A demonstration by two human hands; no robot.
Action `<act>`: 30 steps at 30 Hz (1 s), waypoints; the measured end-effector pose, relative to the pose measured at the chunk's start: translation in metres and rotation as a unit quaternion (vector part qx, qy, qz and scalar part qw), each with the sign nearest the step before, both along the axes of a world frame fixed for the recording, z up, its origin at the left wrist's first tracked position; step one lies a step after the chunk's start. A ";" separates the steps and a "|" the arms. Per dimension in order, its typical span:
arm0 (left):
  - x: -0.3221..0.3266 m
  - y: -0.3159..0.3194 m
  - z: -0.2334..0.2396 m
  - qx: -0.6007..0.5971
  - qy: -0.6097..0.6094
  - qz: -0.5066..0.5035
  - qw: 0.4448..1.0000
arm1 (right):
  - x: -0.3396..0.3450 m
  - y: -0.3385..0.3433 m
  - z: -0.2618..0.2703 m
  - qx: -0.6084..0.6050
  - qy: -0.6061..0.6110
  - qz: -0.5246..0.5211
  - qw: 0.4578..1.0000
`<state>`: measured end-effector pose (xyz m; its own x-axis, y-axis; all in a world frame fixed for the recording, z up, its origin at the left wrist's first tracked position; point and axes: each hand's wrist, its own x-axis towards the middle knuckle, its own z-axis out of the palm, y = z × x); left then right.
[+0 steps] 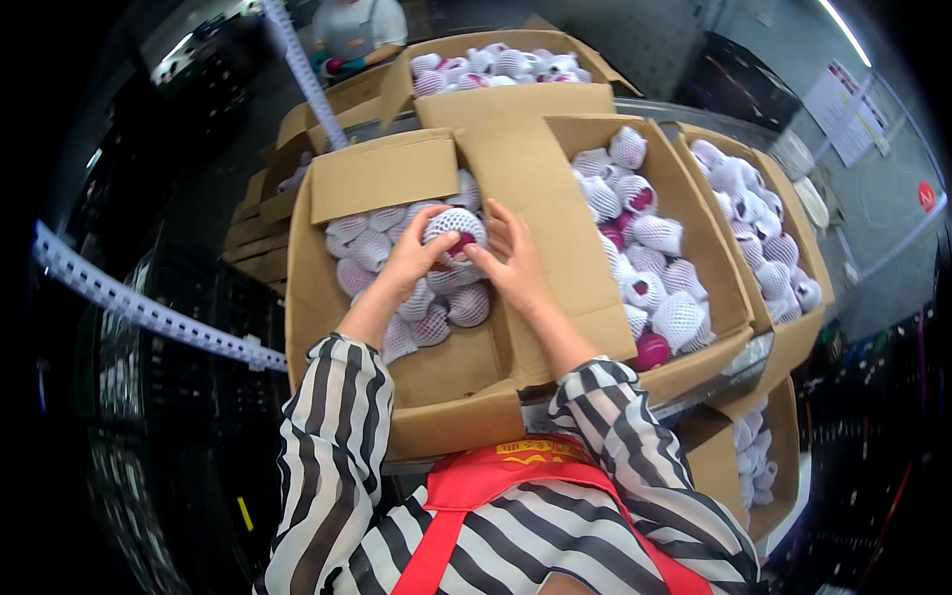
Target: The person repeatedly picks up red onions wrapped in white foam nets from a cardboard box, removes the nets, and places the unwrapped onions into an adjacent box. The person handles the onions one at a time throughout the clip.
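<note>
A magenta round fruit in a white foam net sleeve point(455, 227) is between my two hands, above the near-left cardboard box point(446, 420). My left hand point(416, 249) grips its left side, thumb across the front. The fingers of my right hand point(513, 256) are spread along its right side, with the thumb by the bare magenta patch; whether they press on it is hard to tell. Below, several net-sleeved fruits point(431, 323) fill the far part of the box, and its cardboard bottom shows at the near end.
Right of my hands, an open cardboard box point(725, 275) holds sleeved fruits and an unsleeved magenta fruit point(652, 352). More filled boxes stand at the far right point(811, 256), the back point(513, 108) and lower right point(785, 446). A perforated metal post point(305, 74) rises near a co-worker point(361, 30).
</note>
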<state>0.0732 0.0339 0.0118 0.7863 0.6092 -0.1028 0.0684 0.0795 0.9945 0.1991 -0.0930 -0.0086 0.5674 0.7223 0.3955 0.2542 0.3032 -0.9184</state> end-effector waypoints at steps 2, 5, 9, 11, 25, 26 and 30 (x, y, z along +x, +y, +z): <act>-0.012 -0.022 0.023 -0.052 -0.031 -0.016 0.998 | -0.001 -0.003 0.004 -0.017 0.027 0.046 0.998; -0.019 -0.040 0.027 -0.079 -0.067 0.011 0.995 | 0.001 0.000 -0.003 0.015 0.075 0.160 0.984; -0.016 -0.040 0.013 -0.133 -0.096 0.064 0.984 | 0.001 0.002 -0.009 0.007 0.004 0.096 0.995; -0.012 -0.042 0.013 -0.133 -0.088 0.085 0.984 | 0.001 0.005 -0.013 0.026 0.038 0.092 0.995; -0.010 -0.034 -0.003 0.007 -0.139 0.159 0.977 | 0.007 -0.010 0.010 -0.085 0.144 0.166 0.972; -0.010 -0.032 -0.006 0.070 -0.145 0.160 0.974 | 0.006 -0.012 0.014 -0.083 0.154 0.192 0.966; -0.013 -0.032 0.002 0.100 -0.169 0.146 0.970 | 0.006 -0.010 0.016 -0.031 0.120 0.258 0.958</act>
<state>0.0604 0.0014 0.0142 0.5461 0.7917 0.2740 -0.2599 -0.1508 0.9538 0.2053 -0.1028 0.0070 0.1971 0.9492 0.2452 -0.1362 0.2742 -0.9520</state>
